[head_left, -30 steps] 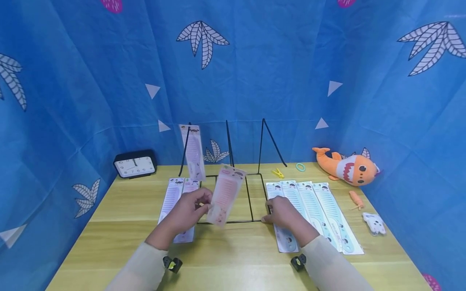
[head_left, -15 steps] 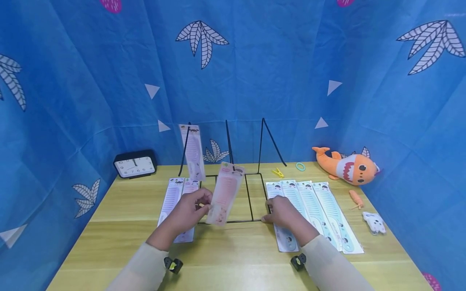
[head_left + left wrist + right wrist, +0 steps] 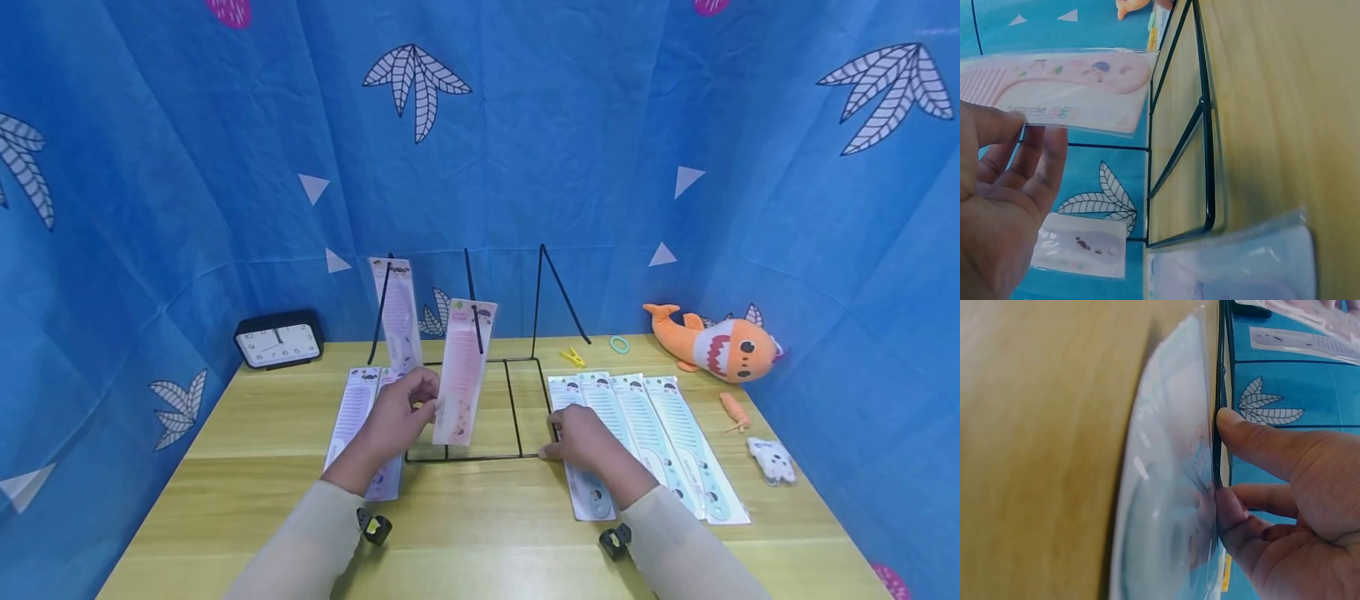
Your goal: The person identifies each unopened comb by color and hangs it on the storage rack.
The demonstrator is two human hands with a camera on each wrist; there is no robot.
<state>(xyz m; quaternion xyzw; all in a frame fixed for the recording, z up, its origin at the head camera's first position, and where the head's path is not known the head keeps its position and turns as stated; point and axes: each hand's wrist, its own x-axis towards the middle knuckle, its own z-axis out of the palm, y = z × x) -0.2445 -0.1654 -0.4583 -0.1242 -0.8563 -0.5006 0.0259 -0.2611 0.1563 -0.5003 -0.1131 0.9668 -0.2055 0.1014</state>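
Altogether eight packaged combs: four blue [image 3: 648,433], four pink; left hand [image 3: 397,417] pinches one pink "PLASTIC COMB" [image 3: 461,375]; right hand [image 3: 581,437] presses the rack [image 3: 517,408], fingers relaxed.

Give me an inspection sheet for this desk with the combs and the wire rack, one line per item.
Surface: wooden table, bare at the front.
Job's things: pink packaged comb held upright over the black wire rack; another pink comb pack leans in the rack; blue comb packs lie flat at right, more comb packs at left.
Clutter: clock, shark plush, yellow clip, green ring.
Hands: left hand pinches the pink packaged comb; right hand rests fingers on the rack's edge.
Cables: nothing seen.
Surroundings: blue leaf-print cloth all round.
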